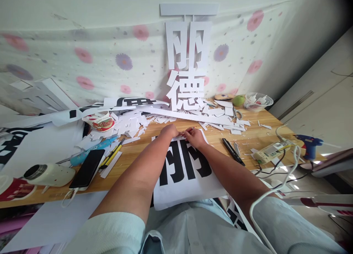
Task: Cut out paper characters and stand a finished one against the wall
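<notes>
Head view: printed sheet at lower centre, running past the table's near edge; bare wood either side. Left hand and right hand nearly meet at sheet's top, fingers bent; cannot tell whether gripping.

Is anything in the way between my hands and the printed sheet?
Nothing visible blocks them: the left hand and right hand are together at the far edge of the printed sheet. What they may be pinching is too small to tell.

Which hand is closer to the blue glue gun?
Right. The right hand is to the left of the glue gun; the left hand is just beyond the right one, farther away.
</notes>
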The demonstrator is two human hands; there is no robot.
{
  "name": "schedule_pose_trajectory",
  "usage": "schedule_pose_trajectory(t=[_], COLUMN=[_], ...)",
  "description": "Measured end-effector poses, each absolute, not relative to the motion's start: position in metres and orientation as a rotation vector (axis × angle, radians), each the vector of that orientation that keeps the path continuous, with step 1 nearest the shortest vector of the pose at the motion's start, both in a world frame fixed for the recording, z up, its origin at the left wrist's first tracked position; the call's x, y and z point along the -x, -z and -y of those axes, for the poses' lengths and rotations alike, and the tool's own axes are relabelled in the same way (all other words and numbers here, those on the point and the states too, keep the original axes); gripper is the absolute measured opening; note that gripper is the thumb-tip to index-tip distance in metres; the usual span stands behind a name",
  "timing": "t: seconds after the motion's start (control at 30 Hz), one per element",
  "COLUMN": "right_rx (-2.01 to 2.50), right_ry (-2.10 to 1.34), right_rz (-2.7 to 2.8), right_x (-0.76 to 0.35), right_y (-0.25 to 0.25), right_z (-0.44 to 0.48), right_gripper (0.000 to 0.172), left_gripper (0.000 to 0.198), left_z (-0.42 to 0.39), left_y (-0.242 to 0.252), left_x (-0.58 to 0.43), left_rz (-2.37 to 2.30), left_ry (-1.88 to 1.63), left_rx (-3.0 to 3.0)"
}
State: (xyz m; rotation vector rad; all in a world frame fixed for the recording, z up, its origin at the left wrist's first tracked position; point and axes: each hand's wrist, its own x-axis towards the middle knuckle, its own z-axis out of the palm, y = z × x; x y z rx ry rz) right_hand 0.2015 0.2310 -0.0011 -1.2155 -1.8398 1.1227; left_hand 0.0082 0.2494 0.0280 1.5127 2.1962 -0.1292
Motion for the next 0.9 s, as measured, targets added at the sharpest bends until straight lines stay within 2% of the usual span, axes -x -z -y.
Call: schedule_pose_trajectory(t=[0.13, 0.23, 0.77, 0.9], right_rx=[1.232, 1.273, 1.349, 1.203], right_ry=[-1.090, -1.147, -1.094, -1.090], right_rz=[1.824, 1.744, 1.646, 1.566], right_x=[-0.216, -0.229, -0.262, -0.250], right_y=[0.000, -0.001, -0.005, -0.002], right_z=[-0.239, -0.244, -0.261, -0.249], right_gripper=[0.031, 0.026, 0.024, 0.027], left_gripper=[0.061, 0.058, 0.076, 0.075], left_z=[-0.248, -0.245, -0.247, -0.246], left_y=[-0.030, -0.033, -0.037, -0.037], left_x=[-0.008, -0.007, -0.008, -0.008], left_rz=[-2.197, -2.182, -2.201, -2.198], left_ry=[0.117, 0.084, 0.158, 0.138], left_rx=[-1.516, -1.512, -1.451, -1.486])
